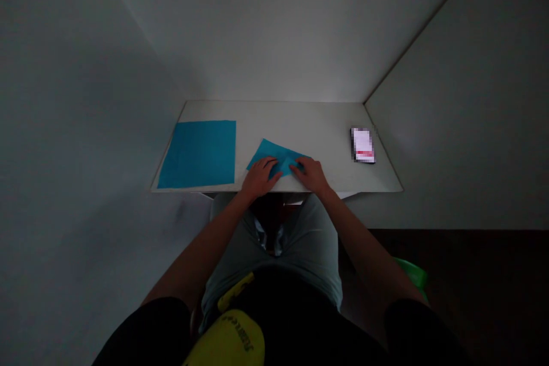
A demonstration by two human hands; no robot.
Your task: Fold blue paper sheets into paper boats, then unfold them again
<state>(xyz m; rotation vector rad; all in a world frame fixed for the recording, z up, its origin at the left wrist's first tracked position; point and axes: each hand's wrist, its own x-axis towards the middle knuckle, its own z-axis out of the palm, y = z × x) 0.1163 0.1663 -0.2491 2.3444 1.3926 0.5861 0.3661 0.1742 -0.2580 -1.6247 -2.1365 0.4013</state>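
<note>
A partly folded blue paper (274, 155) lies near the front edge of a small white table (300, 120). My left hand (258, 176) rests on its left part with the fingers bent and pressing down. My right hand (309, 174) presses on its right part, fingertips pointing left toward the fold. Both hands lie flat on the paper. A second, flat blue sheet (199, 152) lies on the left side of the table, apart from both hands.
A phone (362, 145) with a lit screen lies at the right side of the table. White walls close in the table on the left, back and right. My knees are under the front edge, and a green seat (412, 275) shows at lower right.
</note>
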